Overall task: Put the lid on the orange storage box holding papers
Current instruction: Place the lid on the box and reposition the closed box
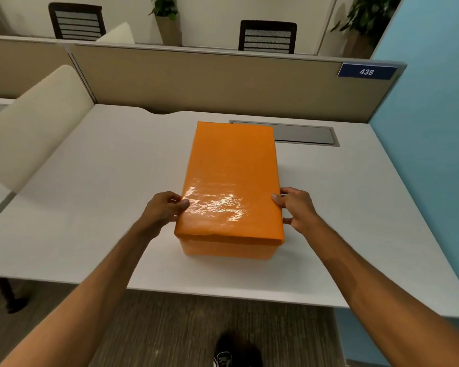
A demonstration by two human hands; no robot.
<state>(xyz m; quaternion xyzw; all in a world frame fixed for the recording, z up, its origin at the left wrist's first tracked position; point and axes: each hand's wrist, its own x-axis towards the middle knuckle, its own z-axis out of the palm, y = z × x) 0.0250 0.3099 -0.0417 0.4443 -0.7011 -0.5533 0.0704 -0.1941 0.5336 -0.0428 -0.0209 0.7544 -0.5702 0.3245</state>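
The lid [229,178] already sits over the orange storage box [227,250] at the centre of the frame, on the white desk [96,197], so I judge I am at the seating step, not the placing one. My left hand [164,207] clamps the lid's left edge, thumb on top and fingers curled down the side; my right hand [294,207] pinches the right edge the same way. The papers are hidden under the lid. Its near edge looks slightly buckled, so next I would likely press down evenly, then let go. There is bare desk on both sides for drawing my hands away. The box's far right corner lies just beside the grey cable hatch [306,134], with the beige partition [210,83] across the upper frame.
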